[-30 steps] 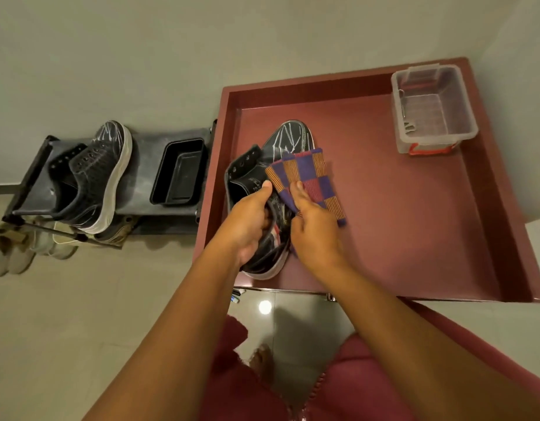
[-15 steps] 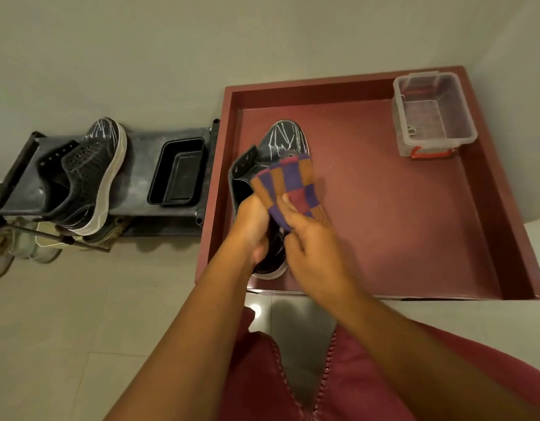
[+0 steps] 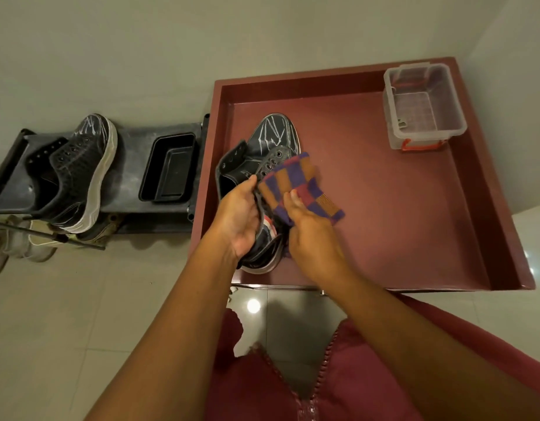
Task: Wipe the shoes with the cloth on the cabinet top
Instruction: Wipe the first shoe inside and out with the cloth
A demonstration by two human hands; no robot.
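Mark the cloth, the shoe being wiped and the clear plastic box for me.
cloth (image 3: pixel 296 185), head view, on its checked middle.
shoe being wiped (image 3: pixel 273 133), head view, on its scuffed toe.
clear plastic box (image 3: pixel 423 109), head view, on its inside floor.

Head camera looks steeply down, close over the cabinet top (image 3: pixel 399 208).

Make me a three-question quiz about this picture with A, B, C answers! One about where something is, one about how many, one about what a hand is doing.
1. Where is the clear plastic box?
A. far right corner of the cabinet top
B. on the floor
C. on the shoe rack

2. How many black shoes show?
A. one
B. two
C. four

3. What is the right hand doing?
A. hanging empty
B. holding the checked cloth
C. lifting the box

Answers: 1 A, it sits by the far rim. 2 B, one shoe on the cabinet, another shoe on the rack. 3 B, its fingers grip the cloth.
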